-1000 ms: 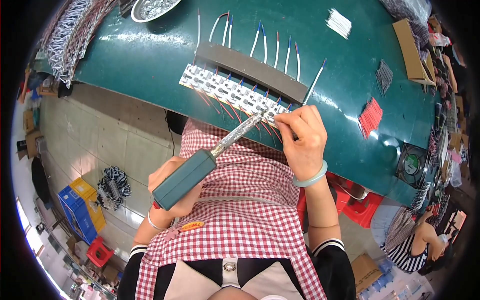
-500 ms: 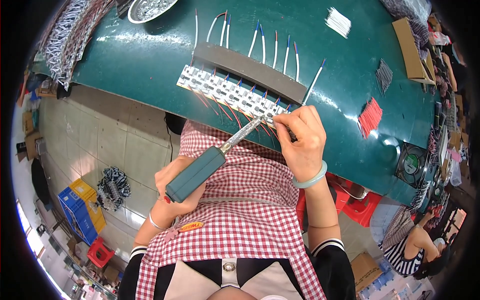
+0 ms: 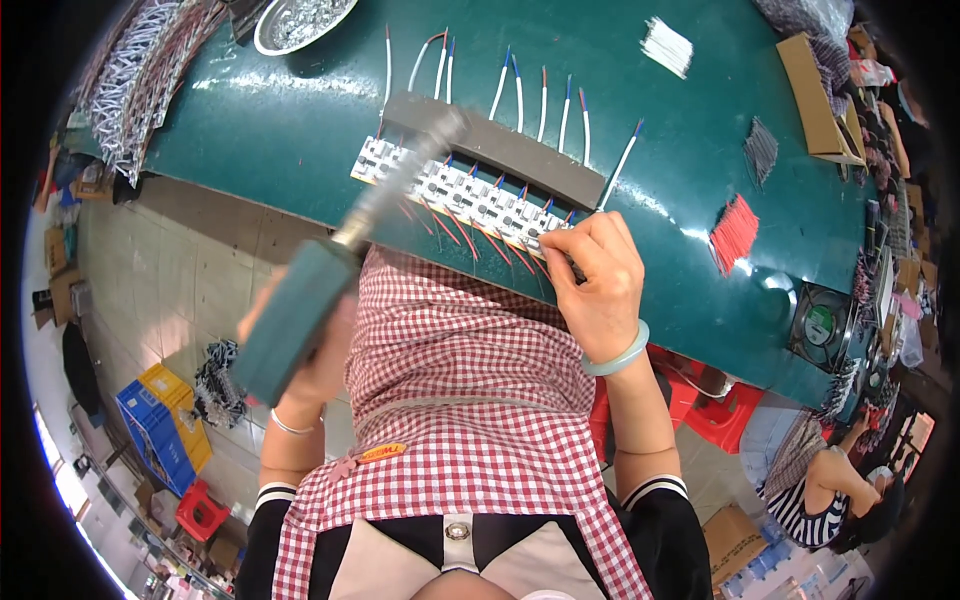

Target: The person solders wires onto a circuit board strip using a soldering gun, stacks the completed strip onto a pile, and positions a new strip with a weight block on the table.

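The left hand [image 3: 322,362] is wrapped round the soldering iron [image 3: 298,320], whose blurred tip appears in front of the dark bar [image 3: 535,155], clear of the white strip [image 3: 485,205]. That strip lies along the near edge of the green table [image 3: 690,300], red wires [image 3: 468,238] trailing from its near side. At its right end the right hand [image 3: 605,285] keeps a pinched grip; from here I can't tell whether strip or wire is nipped. I'd judge this a lull between touches of the iron; another touch calls for a steady strip and fingers clear of the hot tip.
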Tool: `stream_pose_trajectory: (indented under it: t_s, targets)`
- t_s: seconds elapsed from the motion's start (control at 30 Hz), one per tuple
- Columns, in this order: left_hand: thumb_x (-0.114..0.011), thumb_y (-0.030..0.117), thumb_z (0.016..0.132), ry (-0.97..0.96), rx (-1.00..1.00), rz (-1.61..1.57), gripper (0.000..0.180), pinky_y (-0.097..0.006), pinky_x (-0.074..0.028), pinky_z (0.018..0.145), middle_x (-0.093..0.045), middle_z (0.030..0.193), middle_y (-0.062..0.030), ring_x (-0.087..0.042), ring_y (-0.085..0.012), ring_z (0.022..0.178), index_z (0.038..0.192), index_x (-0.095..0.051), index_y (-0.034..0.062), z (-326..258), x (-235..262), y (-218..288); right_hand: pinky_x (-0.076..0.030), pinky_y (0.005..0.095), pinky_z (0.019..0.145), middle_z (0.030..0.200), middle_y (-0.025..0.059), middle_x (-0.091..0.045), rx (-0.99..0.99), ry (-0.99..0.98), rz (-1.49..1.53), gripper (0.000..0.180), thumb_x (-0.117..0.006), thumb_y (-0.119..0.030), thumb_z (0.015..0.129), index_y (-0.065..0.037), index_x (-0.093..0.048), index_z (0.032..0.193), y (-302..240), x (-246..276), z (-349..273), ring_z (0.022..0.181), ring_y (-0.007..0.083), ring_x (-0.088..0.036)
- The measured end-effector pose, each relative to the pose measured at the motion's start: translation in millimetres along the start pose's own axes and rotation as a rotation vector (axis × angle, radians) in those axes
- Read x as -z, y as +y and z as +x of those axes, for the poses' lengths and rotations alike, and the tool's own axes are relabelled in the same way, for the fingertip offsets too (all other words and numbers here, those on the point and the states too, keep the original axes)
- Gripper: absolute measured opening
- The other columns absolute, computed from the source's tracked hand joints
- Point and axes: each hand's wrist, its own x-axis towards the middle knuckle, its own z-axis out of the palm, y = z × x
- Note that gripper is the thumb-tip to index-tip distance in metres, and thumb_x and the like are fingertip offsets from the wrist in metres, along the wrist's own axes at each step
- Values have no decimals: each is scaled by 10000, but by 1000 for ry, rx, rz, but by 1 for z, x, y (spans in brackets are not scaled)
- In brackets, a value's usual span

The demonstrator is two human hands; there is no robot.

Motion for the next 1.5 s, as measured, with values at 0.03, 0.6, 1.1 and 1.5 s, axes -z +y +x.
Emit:
stream_pose_trajectory:
  t_s: [0.03,0.6,1.1,1.5]
  targets:
    - [-741,1,806,97,10,42,232,-277,-513,683,-663,880,-114,-647,-209,753,1029,-689,-31,8,3,-3,-448,376,663,770,65,-550,1,-1,-2,148,-752,38,699,-44,-691,806,-1,0,-1,761,259,-569]
    - [-677,-54,850,360,442,-387,330,-226,-412,508,-695,1025,-97,-520,-76,586,1177,-637,-58,61,-19,-22,-500,357,750,889,72,-665,40,174,-390,90,-751,-64,805,-64,-735,893,112,65,123,840,247,-607]
    - [-738,-19,842,270,526,-252,355,-249,-516,731,-706,1104,-93,-638,-110,865,1189,-665,-40,-6,3,-17,-473,412,746,900,93,-604,233,73,-751,73,-657,-61,828,-79,-615,885,162,30,161,890,287,-581]
    - [-673,-121,790,298,541,-382,406,-225,-418,500,-692,1031,-136,-532,-85,598,1189,-638,-57,-23,4,1,-473,411,748,889,119,-615,259,141,-352,141,-647,44,826,-28,-646,947,62,36,112,847,317,-583]
